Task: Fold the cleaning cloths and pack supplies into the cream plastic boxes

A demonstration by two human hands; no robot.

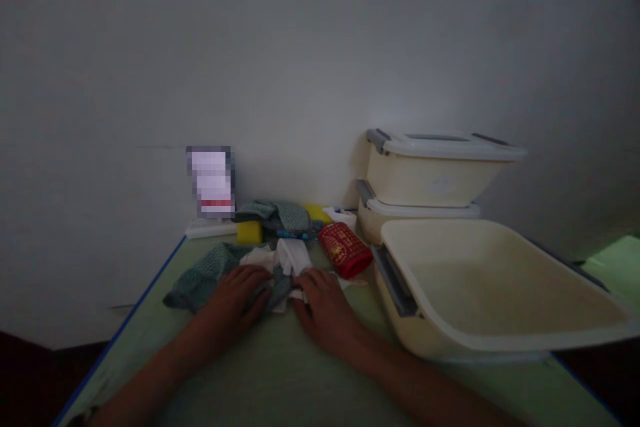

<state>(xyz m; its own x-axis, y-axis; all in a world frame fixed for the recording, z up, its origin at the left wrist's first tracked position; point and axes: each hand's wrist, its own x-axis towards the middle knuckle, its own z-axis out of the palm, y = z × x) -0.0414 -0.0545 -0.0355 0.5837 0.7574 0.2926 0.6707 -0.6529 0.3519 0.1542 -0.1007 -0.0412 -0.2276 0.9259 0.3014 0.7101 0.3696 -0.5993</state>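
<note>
Both hands rest on a pile of cloths in the middle of the table. My left hand (239,297) lies over a crumpled grey-green cloth (203,273) and the edge of a white cloth (294,257), its fingers loosely bent and thumb apart. On the other side of the pile, my right hand (323,303) touches white fabric with its fingers spread and slightly curved. Neither hand visibly lifts anything. The fabric under the palms is hidden. Just beyond the right hand lies a red cloth item with gold print (345,248).
An open cream bin (415,340) with grey handles stands at the right. Behind it are stacked lidded boxes (425,177). Yellow sponges (249,232) and another grey-green cloth (280,215) lie near the wall. A blurred-out screen (213,180) stands on a white base at back left.
</note>
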